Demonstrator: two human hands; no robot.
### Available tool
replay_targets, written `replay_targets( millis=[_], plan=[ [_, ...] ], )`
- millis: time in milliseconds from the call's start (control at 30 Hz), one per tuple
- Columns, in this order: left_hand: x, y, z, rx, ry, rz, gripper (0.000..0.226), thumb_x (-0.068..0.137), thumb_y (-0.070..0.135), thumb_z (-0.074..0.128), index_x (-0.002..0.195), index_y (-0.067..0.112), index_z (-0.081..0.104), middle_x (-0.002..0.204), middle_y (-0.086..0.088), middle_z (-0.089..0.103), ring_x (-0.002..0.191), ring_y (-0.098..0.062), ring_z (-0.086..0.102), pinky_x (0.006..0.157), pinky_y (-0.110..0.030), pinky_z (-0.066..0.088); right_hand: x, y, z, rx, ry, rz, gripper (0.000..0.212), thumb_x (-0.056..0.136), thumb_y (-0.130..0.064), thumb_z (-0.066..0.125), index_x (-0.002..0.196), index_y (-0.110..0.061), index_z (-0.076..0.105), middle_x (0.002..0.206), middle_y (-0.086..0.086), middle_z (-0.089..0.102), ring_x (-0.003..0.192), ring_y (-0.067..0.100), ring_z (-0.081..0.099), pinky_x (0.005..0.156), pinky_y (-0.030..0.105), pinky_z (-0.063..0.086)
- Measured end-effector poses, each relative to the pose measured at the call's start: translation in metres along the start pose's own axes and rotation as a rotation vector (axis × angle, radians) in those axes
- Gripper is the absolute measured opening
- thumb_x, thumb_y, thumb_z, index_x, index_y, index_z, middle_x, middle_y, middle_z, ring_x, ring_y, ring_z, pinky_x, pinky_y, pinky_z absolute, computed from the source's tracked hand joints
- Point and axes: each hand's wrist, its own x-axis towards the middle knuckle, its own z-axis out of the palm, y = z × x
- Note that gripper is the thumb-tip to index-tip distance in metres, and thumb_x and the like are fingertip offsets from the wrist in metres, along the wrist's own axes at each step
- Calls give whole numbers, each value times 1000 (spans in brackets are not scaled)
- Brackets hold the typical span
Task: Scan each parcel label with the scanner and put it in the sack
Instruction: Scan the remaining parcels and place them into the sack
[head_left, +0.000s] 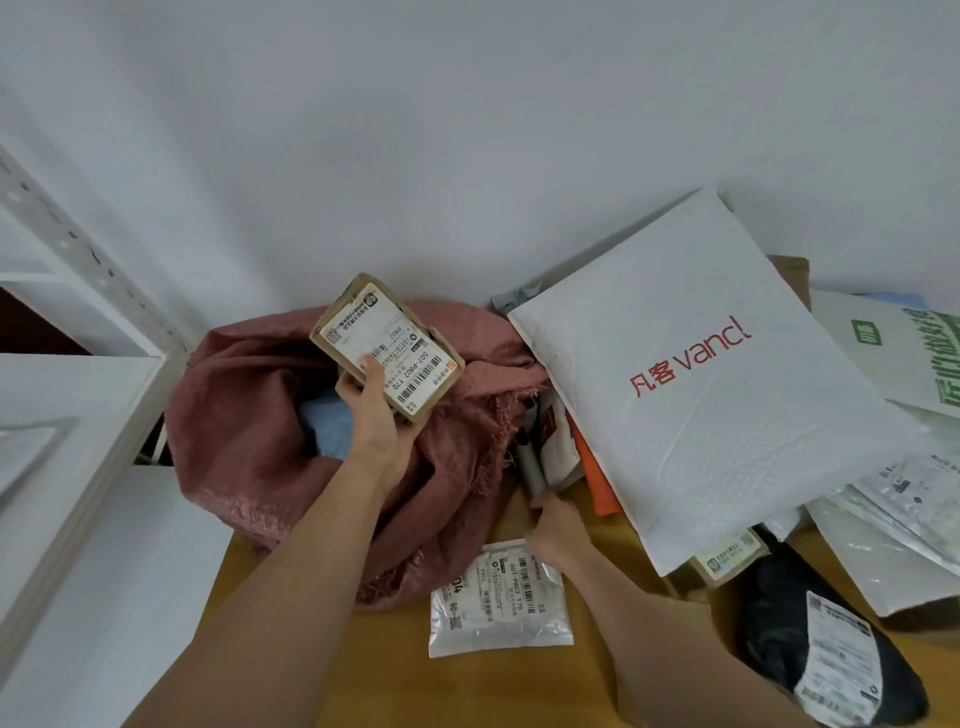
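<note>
Nearest, small white parcel flat on tabletop, label up, awaiting scan. Beyond, right hand clasping grey scanner. Farther left, left hand gripping brown box, label upward, over open pink sack, ready to drop.

Hidden and cut-off parts around the red sack

Inside the red sack only a blue corner shows; the rest is buried in its folds. Right of the sack, the right hand covers the grey scanner's lower end, and whether its fingers close around it is unclear. The white mailer covers most of a small box. Far right, the black parcel and green-printed bag run past the edge. Label print is too small to read.
</note>
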Motion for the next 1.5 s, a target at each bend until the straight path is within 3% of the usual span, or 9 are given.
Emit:
replay_targets(
  millis=[167, 300, 567, 733, 867, 1033, 1167, 1333, 1500],
  plan=[
    [6, 2, -5, 19, -24, -16, 30, 99, 45, 47, 123, 33, 36, 121, 5, 64, 107, -18, 66, 88, -52, 54, 8, 5, 10, 125, 89, -31, 24, 90, 0, 52, 104, -20, 51, 99, 5, 63, 79, 13, 58, 64, 24, 46],
    [9, 2, -5, 22, -47, -37, 30, 99, 45, 47, 124, 33, 36, 124, 3, 64, 110, -20, 65, 88, -52, 53, 12, -12, 6, 258, 154, -49, 35, 95, -19, 58, 122, -15, 37, 99, -2, 59, 82, 19, 61, 63, 26, 44],
    [6, 7, 2, 12, -26, -36, 36, 99, 46, 47, 129, 31, 33, 126, 1, 62, 111, -21, 64, 87, -53, 54, 13, -32, -24, 32, 121, -33, 32, 102, -30, 42, 87, -6, 56, 62, -1, 47, 55, 12, 46, 46, 22, 27],
    [-1, 6, 12, 8, 25, -45, 38, 99, 45, 46, 130, 30, 31, 126, 1, 61, 111, -20, 63, 90, -53, 52, 1, -47, -56, 86, 146, -67, 37, 96, -33, 52, 67, -10, 50, 63, 5, 57, 51, 19, 54, 47, 27, 41],
    [-13, 4, 24, 5, 44, -45, 32, 100, 45, 46, 125, 33, 30, 125, 0, 60, 110, -21, 62, 91, -54, 52, -15, -58, -89, 129, 38, -4, 35, 91, -31, 55, 68, -6, 59, 34, -2, 54, 29, 11, 53, 38, 17, 44],
    [-37, 0, 44, -21, 57, -33, 39, 100, 44, 47, 129, 30, 26, 119, 1, 63, 108, -22, 64, 90, -56, 51, -35, -58, -130, 183, -25, 65, 27, 86, -26, 65, 75, -3, 56, 49, 9, 63, 31, 14, 57, 34, 18, 44],
    [-65, -6, 63, -39, 90, 2, 41, 99, 44, 49, 131, 31, 27, 115, 3, 64, 106, -22, 64, 87, -54, 53, -56, -46, -160, 257, -31, 15, 22, 90, -25, 62, 80, -8, 51, 77, 13, 64, 52, 23, 67, 56, 31, 61],
    [-99, -17, 92, -81, 158, 82, 48, 98, 47, 49, 136, 32, 25, 119, 4, 63, 108, -21, 64, 90, -56, 50, -85, -22, -202, 231, -53, -47, 24, 90, -27, 63, 91, -5, 54, 84, 14, 65, 45, 18, 63, 40, 21, 49],
    [-127, -18, 111, -141, 203, 210, 44, 97, 45, 52, 131, 29, 30, 128, 0, 61, 112, -23, 64, 92, -57, 50, -102, 3, -234, 76, -79, -153, 24, 90, -27, 62, 84, -4, 58, 69, 14, 68, 45, 17, 61, 44, 21, 51]
  ],
)
